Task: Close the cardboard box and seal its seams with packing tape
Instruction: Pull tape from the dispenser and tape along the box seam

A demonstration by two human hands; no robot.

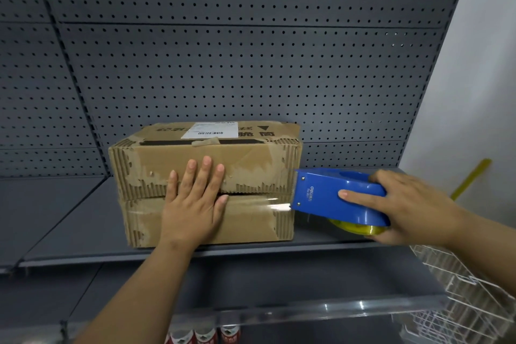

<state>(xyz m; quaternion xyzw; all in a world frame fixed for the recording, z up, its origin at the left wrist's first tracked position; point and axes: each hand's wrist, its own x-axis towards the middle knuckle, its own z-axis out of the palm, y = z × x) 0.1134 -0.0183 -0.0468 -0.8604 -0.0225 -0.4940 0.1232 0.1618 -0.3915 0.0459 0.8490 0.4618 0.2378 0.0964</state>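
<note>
A worn cardboard box lies on a grey metal shelf, its flaps closed and the seam facing me. My left hand presses flat across that seam, fingers spread. My right hand grips a blue tape dispenser holding a yellowish tape roll just past the box's right edge. A shiny strip of clear tape runs along the seam from the dispenser's mouth toward my left hand. A white shipping label sits on the box's top.
A grey pegboard wall rises behind the shelf. A white wire basket hangs at the lower right. Red-capped cans stand on the shelf below, behind a clear plastic rail. A yellow stick leans at the far right.
</note>
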